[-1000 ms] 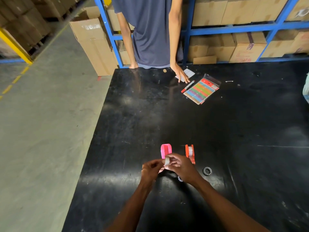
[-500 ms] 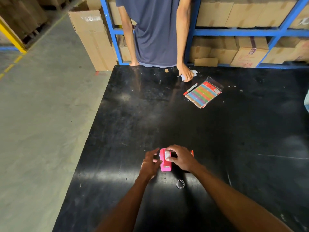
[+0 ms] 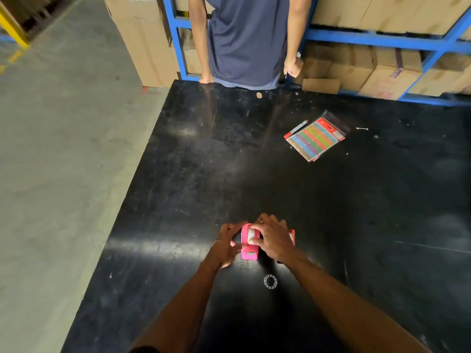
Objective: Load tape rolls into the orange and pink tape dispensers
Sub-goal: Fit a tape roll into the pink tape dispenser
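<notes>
The pink tape dispenser (image 3: 249, 251) stands on the black table (image 3: 331, 212) near its front. A white tape roll (image 3: 253, 234) sits in the top of it. My right hand (image 3: 272, 238) pinches that roll from the right with thumb and fingers. On the left side of the dispenser, my left hand (image 3: 225, 247) rests against its body. Only a sliver of the orange dispenser (image 3: 292, 236) shows behind my right hand. A small clear ring-shaped core (image 3: 270, 281) lies on the table just in front of the pink dispenser.
A packet of coloured strips (image 3: 316, 138) and a red-capped pen (image 3: 295, 129) lie at the back right. Another person (image 3: 247, 39) stands at the table's far edge. Blue racking with cardboard boxes (image 3: 382, 72) runs behind. Concrete floor lies to the left.
My hands brought the tape roll from the air down into the pink dispenser and now hold both there. The other person lifted a hand and a paper off the table.
</notes>
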### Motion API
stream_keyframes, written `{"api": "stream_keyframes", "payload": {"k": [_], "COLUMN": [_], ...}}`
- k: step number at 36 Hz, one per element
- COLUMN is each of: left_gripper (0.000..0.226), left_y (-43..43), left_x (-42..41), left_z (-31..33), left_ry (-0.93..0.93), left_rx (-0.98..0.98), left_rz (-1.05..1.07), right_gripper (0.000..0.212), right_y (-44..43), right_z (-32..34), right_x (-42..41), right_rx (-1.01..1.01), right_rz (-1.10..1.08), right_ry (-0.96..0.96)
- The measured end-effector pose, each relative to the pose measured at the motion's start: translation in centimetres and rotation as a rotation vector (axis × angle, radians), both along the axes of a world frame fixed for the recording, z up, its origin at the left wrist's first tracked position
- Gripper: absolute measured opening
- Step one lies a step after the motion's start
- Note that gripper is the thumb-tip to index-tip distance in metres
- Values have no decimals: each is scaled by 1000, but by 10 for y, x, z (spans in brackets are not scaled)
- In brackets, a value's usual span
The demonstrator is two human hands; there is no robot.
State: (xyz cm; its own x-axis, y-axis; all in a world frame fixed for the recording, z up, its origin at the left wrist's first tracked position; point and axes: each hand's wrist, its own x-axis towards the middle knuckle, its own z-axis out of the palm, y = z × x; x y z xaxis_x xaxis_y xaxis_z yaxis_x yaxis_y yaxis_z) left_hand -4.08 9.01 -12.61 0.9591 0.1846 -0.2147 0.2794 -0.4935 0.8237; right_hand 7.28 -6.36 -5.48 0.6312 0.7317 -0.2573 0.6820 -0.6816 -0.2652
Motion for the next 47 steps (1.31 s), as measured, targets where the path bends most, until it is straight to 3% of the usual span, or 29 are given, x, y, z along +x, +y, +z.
{"api": "stream_keyframes", "payload": {"k": [10, 14, 19, 30, 42, 47], "left_gripper": [64, 63, 67, 67, 72, 73], "left_y": [0, 0, 1, 2, 7, 3], "left_x": [2, 3, 5, 9, 15, 11], "left_z": [-4, -4, -9, -15, -37, -10], "left_ry": [23, 47, 70, 101, 134, 160], "left_rx": [20, 6, 14, 8, -9, -12], "left_rz": [-1, 10, 0, -2, 12, 11], "right_gripper": [31, 34, 11, 14, 5, 10], "right_y": [8, 4, 0, 4, 1, -1], "right_z": [3, 0, 1, -5, -4, -1], "right_x": [-5, -3, 3, 9, 3, 6], "right_rx": [-91, -21, 101, 93, 229, 298], "right_rz": [16, -3, -54, 40, -4, -22], "right_ry": [-43, 21, 25, -55, 127, 164]}}
